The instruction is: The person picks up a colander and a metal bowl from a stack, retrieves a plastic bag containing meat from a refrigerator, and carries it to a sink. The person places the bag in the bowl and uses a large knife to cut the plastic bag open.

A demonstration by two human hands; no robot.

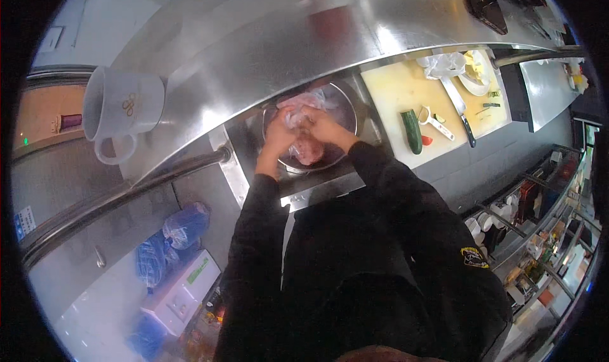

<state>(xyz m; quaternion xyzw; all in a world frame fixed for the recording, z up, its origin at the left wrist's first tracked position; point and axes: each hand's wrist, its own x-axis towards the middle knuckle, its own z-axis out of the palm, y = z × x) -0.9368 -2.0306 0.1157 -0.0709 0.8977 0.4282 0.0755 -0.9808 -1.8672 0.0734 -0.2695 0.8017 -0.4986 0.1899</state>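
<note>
Over a round steel-rimmed pan or bowl [340, 98], both my hands grip a thin clear plastic bag [296, 118]. My left hand [280, 131] holds its left side, and my right hand [326, 124] pinches it from the right. A lump of pinkish ground meat [307, 150] hangs or rests just below my fingers; whether it is wholly out of the bag I cannot tell. More pink-tinted plastic [307, 98] lies behind my hands. The fingertips are partly hidden and slightly blurred.
Right of the pan, a cutting board [385, 95] bears a cucumber [411, 131], a peeler [440, 125], a cleaver [454, 95], a red piece [427, 140] and a plate [476, 84] of yellow food. A white mug [142, 100] stands at left. A steel shelf edge [285, 95] overhangs the pan's far side.
</note>
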